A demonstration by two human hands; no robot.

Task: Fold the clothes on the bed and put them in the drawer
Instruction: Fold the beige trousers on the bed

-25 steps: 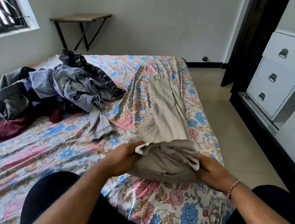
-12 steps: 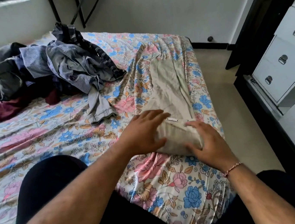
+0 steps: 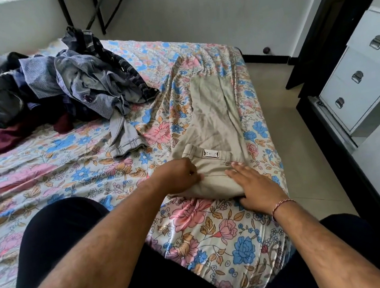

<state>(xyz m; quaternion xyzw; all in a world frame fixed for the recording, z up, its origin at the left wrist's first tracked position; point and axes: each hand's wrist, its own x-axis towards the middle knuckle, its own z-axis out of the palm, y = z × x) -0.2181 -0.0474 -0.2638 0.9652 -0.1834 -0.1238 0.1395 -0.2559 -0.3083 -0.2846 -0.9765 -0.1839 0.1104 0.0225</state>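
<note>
Both hands are on the trousers [image 3: 210,122] now. My left hand [image 3: 180,176] curls its fingers, pinching the fold's near edge; my right hand [image 3: 255,185] lies flat, fingers spread, pressing the fold down. A second ago that waist end was bunched up in the air. It's down on the bed [image 3: 218,235] now, first fold made. The pile [image 3: 54,88] waits, drawers [image 3: 361,77] shut.

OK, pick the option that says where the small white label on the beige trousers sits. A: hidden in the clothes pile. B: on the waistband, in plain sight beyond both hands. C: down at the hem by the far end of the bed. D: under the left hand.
B: the label lies on the waistband of the beige trousers, uncovered, beyond the left hand and right hand.
</note>
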